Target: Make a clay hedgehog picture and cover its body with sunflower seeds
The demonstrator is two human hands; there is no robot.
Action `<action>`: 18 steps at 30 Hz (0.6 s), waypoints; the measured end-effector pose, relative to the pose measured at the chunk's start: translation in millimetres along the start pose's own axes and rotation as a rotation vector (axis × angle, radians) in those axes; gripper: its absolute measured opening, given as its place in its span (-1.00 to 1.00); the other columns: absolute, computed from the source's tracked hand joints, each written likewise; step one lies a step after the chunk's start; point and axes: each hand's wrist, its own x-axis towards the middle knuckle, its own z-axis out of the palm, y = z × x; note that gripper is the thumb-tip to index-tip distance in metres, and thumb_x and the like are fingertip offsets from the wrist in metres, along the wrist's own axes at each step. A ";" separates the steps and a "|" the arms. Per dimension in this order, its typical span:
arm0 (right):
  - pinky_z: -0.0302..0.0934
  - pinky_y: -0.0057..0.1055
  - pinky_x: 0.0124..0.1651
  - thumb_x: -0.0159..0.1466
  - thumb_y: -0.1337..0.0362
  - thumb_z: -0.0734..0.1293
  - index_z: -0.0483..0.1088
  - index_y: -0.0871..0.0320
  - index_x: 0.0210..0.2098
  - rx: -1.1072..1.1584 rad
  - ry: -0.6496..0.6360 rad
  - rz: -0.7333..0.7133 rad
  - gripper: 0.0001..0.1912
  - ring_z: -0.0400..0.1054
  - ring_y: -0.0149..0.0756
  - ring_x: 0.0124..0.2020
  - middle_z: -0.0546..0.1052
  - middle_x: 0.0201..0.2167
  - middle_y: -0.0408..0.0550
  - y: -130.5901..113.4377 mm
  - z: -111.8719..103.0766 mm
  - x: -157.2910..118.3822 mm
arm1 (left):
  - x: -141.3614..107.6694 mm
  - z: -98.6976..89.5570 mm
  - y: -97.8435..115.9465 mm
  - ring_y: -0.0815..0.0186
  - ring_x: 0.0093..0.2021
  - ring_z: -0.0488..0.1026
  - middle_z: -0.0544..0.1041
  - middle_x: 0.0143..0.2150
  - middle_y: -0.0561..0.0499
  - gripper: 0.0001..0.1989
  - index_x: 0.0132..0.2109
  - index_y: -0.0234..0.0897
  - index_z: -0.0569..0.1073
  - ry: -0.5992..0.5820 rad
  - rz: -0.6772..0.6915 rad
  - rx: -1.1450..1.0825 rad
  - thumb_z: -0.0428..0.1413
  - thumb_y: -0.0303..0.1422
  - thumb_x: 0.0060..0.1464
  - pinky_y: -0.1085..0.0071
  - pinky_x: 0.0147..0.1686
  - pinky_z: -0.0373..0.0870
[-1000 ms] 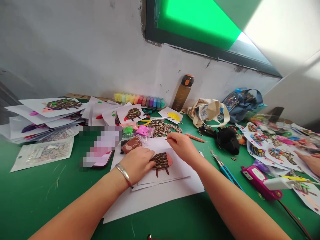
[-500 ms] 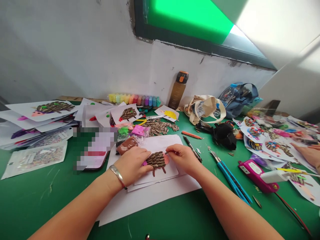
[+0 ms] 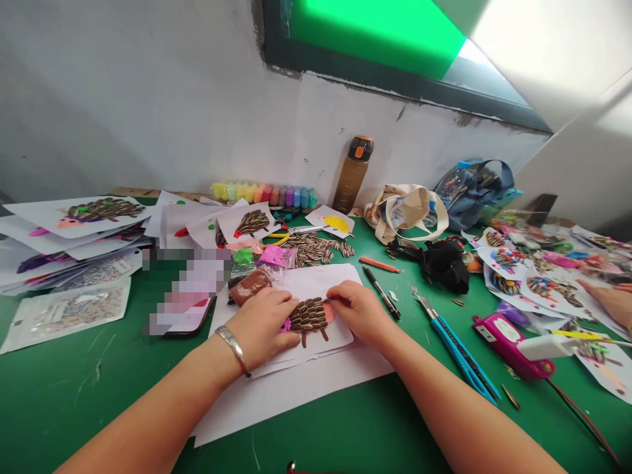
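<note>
A hedgehog picture of striped sunflower seeds (image 3: 309,316) lies on a white paper card (image 3: 340,338), with brown legs below it and a flat pink clay patch (image 3: 330,315) at its right end. My left hand (image 3: 261,324) rests on the card's left side, thumb apart from the fingers, close to a bit of purple clay (image 3: 285,324). At the pink patch's upper edge, the thumb and forefinger of my right hand (image 3: 359,311) are pinched together. Whatever sits between those fingertips is hidden. More white sheets (image 3: 237,411) lie under the card.
Loose sunflower seeds (image 3: 312,250), a brown clay packet (image 3: 251,287) and a phone (image 3: 190,306) surround the papers. To the right are a black pen (image 3: 381,293), a blue cutter (image 3: 457,352) and a magenta device (image 3: 513,347). Another person's hand (image 3: 607,304) is at far right.
The view has shifted slightly. Both hands stay at the hedgehog picture, and the right fingertips keep their pinch by the pink clay with only a slight shift.
</note>
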 end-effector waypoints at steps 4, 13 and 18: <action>0.16 -0.40 -0.21 0.17 0.51 0.26 0.49 0.12 -0.33 -0.014 0.013 -0.013 -0.78 0.31 -0.31 -0.27 0.45 -0.37 -0.11 2.2 2.9 0.7 | 0.4 2.5 -1.9 0.03 0.00 0.34 0.45 -0.02 -0.13 -0.59 0.00 -0.30 0.45 0.018 -0.001 0.001 0.19 -0.23 0.02 0.13 0.04 0.28; 0.16 -0.39 -0.20 0.17 0.50 0.27 0.48 0.13 -0.36 -0.018 0.003 -0.002 -0.80 0.30 -0.30 -0.26 0.44 -0.37 -0.10 0.5 4.4 2.8 | 1.0 2.7 -0.6 0.02 -0.01 0.33 0.43 -0.01 -0.15 -0.53 0.06 -0.30 0.43 0.017 -0.009 -0.014 0.20 -0.24 0.00 0.12 0.03 0.28; 0.16 -0.39 -0.19 0.14 0.51 0.26 0.48 0.11 -0.38 0.011 -0.004 0.019 -0.78 0.30 -0.30 -0.25 0.45 -0.38 -0.11 -1.9 5.5 3.7 | 2.8 2.5 0.0 0.02 -0.02 0.33 0.42 -0.01 -0.15 -0.54 0.06 -0.27 0.43 0.016 -0.007 -0.013 0.20 -0.24 -0.01 0.12 0.01 0.28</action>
